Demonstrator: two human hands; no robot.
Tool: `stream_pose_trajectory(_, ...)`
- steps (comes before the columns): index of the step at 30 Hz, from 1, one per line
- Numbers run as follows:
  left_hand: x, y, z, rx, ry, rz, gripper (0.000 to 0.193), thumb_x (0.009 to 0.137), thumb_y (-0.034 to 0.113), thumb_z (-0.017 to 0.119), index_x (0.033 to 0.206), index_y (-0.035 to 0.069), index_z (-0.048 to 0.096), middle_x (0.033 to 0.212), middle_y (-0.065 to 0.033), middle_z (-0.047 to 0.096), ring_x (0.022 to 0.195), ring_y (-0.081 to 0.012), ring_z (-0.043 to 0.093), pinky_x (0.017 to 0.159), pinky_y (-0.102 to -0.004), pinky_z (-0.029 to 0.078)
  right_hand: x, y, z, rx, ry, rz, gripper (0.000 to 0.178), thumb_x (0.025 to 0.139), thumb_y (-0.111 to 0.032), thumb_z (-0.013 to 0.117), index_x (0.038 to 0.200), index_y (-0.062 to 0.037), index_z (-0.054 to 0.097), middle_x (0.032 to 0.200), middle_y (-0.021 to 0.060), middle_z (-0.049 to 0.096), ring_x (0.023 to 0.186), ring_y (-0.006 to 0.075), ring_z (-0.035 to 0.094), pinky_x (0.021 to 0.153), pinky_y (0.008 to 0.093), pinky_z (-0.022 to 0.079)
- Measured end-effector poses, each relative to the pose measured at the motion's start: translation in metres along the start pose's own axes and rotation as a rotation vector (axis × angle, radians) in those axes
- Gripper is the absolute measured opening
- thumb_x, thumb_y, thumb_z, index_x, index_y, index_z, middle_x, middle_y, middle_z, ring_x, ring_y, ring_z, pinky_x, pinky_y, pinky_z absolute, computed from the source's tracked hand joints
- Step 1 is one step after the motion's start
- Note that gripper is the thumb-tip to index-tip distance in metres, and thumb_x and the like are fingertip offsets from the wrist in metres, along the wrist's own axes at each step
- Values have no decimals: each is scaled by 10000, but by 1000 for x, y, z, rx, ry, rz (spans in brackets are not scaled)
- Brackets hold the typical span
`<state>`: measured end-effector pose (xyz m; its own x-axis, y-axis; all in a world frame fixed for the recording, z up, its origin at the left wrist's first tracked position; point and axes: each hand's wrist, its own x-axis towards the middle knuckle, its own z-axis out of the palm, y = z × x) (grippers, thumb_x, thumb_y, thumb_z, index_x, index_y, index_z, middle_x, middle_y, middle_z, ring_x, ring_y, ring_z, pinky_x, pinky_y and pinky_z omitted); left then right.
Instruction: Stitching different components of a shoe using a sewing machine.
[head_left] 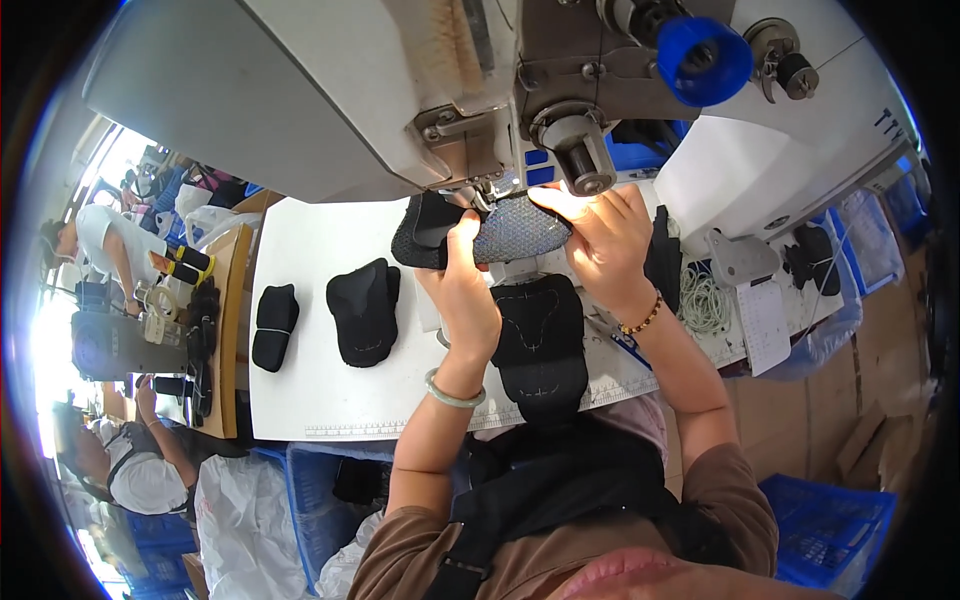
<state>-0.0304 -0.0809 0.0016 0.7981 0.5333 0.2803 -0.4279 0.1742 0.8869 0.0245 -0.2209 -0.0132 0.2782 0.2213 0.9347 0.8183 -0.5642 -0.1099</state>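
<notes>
A shoe-upper-like piece [520, 232], black at its left end and grey mesh at its right, lies beneath the needle area of a large sewing machine [300, 120]. My left hand [462, 300] grips its near left side, thumb on top and the other fingers mostly hidden underneath. On the far right edge, my right hand [608, 248] pinches the piece between thumb and fingers. Closer to my body, black shoe-shaped pieces [540, 345] with pale marking lines overlap the table's front edge. The machine head partly hides the needle and the stitched spot.
On the white table [300, 390] lie a black stack [363, 312] and a tied black bundle [275, 328]. Tangled pale cord [705, 300] sits at right, beside a paper sheet [762, 325]. Blue crates [830, 530] stand low at right. Co-workers [150, 470] sit at left.
</notes>
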Motion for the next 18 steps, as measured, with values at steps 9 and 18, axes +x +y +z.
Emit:
stream_pose_trajectory(9, -7, -27, 8, 56, 116, 218, 164, 881, 63, 532, 948, -64, 612, 985, -47, 583, 880, -118, 542, 811, -251, 435, 0, 6, 15, 196, 44, 303, 326, 645, 106, 581, 896, -74, 684, 962, 30, 692, 691, 208, 583, 600, 302, 458)
stream_pose_trajectory(18, -7, -27, 9, -14, 65, 174, 142, 889, 58, 529, 983, -37, 576, 994, -39, 583, 899, -127, 522, 840, -258, 406, 5, 4, 14, 376, -9, 443, 342, 704, 150, 515, 992, 23, 648, 952, 139, 681, 851, 257, 670, 720, 292, 523)
